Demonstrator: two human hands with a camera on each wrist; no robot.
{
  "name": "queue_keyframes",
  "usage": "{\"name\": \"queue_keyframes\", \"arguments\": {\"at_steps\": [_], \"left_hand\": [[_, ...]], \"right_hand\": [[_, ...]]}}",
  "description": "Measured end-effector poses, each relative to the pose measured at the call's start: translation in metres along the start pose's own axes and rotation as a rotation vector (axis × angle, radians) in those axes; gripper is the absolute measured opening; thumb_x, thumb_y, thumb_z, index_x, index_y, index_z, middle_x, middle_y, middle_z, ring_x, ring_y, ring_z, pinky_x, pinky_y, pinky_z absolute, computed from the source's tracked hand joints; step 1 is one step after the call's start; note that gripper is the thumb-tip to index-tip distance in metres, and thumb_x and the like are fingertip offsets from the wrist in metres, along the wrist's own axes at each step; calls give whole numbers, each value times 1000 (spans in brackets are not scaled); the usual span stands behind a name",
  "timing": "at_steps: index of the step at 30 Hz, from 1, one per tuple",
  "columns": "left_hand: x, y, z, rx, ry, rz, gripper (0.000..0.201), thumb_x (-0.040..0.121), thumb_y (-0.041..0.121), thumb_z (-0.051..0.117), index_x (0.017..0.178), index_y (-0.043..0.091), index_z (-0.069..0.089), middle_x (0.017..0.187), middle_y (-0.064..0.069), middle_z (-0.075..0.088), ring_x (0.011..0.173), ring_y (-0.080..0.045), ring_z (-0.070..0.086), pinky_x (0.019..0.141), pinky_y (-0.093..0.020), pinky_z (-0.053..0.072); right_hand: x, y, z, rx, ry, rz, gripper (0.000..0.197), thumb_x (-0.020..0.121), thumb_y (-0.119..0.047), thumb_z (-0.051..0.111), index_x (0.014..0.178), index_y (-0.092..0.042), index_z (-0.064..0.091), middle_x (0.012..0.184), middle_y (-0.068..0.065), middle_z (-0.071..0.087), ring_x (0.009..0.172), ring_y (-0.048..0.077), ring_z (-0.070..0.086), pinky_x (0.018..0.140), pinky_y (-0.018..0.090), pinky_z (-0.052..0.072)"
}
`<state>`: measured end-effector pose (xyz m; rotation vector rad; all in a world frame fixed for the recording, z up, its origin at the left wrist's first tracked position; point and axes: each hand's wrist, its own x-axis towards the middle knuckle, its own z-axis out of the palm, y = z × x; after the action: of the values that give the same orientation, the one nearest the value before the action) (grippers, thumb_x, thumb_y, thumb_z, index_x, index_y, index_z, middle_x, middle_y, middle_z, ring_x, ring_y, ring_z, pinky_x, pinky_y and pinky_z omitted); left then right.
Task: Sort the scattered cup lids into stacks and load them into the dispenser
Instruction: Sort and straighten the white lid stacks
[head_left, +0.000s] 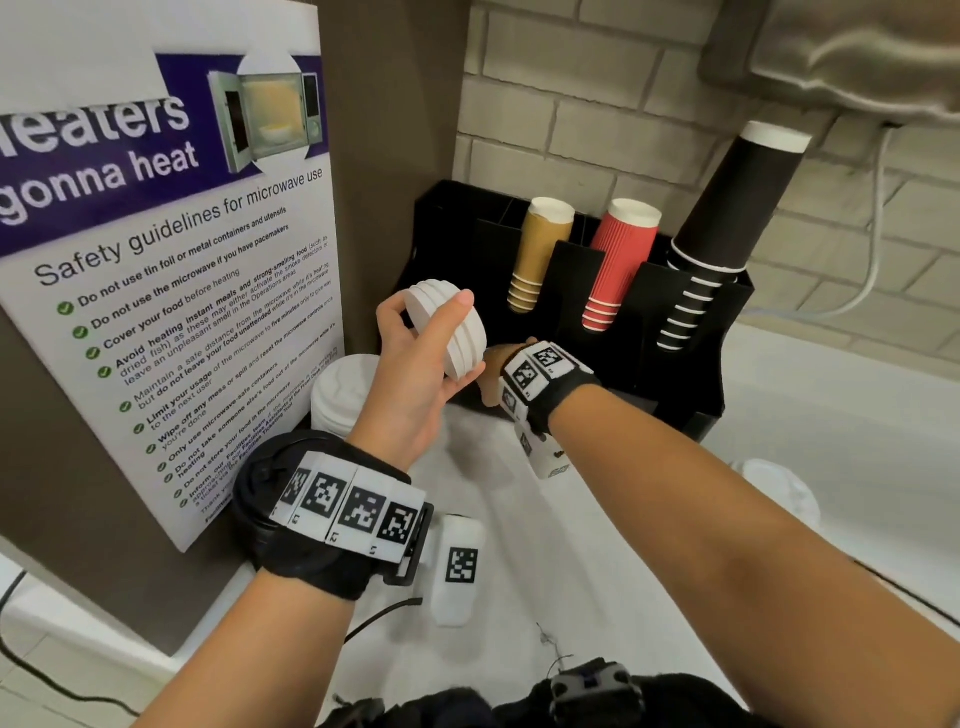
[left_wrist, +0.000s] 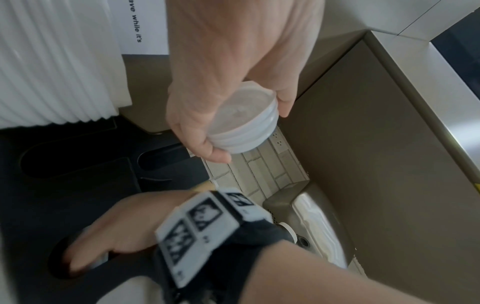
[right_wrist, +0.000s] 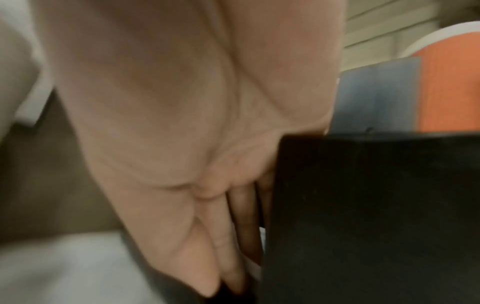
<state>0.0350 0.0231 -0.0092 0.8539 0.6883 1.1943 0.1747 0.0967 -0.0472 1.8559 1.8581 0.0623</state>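
My left hand (head_left: 464, 336) is raised in front of the black dispenser (head_left: 675, 364), thumb and fingers curled round a short stack of white lids (head_left: 441, 317). The left wrist view shows that lid stack (left_wrist: 244, 125) from below in my left hand (left_wrist: 252, 134). My right hand (head_left: 498, 374) reaches low into the dispenser's front slot. There the right hand (left_wrist: 116, 236) is blurred, with a pale edge by its fingertips. In the right wrist view the fingers (right_wrist: 207, 205) lie straight along a black dispenser wall (right_wrist: 363, 205). Whether they hold a lid is unclear.
A taller stack of white lids (head_left: 343, 395) stands on the white counter left of the dispenser, by the microwave safety poster (head_left: 182, 260). Brown cups (head_left: 540, 249), red cups (head_left: 621, 260) and black cups (head_left: 727, 208) fill the upper slots. A lone lid (head_left: 779, 493) lies at right.
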Motion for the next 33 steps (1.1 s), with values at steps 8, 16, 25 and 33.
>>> {"name": "queue_keyframes", "arguments": {"at_steps": [8, 16, 25, 33], "left_hand": [[0, -1, 0, -132, -72, -63, 40, 81, 32, 57, 117, 16, 50, 101, -5, 54, 88, -20, 55, 64, -29, 54], [-9, -2, 12, -84, -159, -120, 31, 95, 38, 39, 112, 18, 55, 103, -4, 64, 89, -16, 60, 65, -27, 51], [-25, -4, 22, 14, -274, -188, 50, 99, 39, 31, 131, 10, 57, 119, -14, 68, 105, -22, 64, 81, -34, 51], [-29, -4, 23, 34, -228, -208, 46, 100, 46, 36, 128, 17, 56, 123, -17, 62, 109, -25, 62, 82, -38, 52]], "right_hand": [[-52, 46, -18, 1123, 637, 147, 9, 85, -8, 66, 94, -8, 63, 94, 0, 57, 90, 13, 53, 69, 13, 40], [-135, 40, -9, 2114, 467, -558, 25, 99, -3, 40, 119, -12, 52, 115, 12, 59, 102, 21, 59, 85, 33, 52], [-153, 15, -4, 1570, 634, -235, 29, 97, -22, 53, 126, -22, 57, 116, -1, 60, 105, 17, 57, 91, 26, 47], [-172, 23, -3, 1450, 599, -286, 67, 74, -19, 82, 133, -23, 52, 126, -6, 58, 114, 10, 57, 99, 33, 49]]}}
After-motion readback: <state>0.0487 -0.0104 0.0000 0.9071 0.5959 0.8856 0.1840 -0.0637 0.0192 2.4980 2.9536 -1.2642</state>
